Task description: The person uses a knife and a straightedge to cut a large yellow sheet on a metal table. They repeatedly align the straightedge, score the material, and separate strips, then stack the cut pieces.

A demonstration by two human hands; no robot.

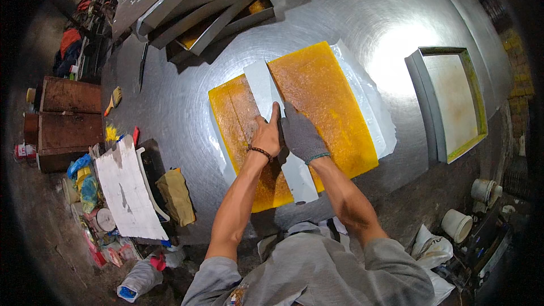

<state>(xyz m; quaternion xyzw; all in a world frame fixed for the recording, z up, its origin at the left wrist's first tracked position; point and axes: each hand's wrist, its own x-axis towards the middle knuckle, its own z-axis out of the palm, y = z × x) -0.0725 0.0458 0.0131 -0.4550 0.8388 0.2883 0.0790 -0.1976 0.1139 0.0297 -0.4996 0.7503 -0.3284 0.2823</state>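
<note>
Shirt (317,266) nearest; beyond, a strip (300,178) crosses the slab (334,105) under the left hand (266,137), fingers parted; right hand (304,136) at its right edge, grip unclear.

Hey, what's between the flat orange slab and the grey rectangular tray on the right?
In the head view, a thin white sheet juts from under the slab, then bare shiny metal tabletop.

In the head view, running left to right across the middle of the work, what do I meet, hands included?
Reddish-brown boxes → yellow-handled brush → thin dark tool → bare left hand → gloved right hand → shallow rectangular metal tray.
</note>
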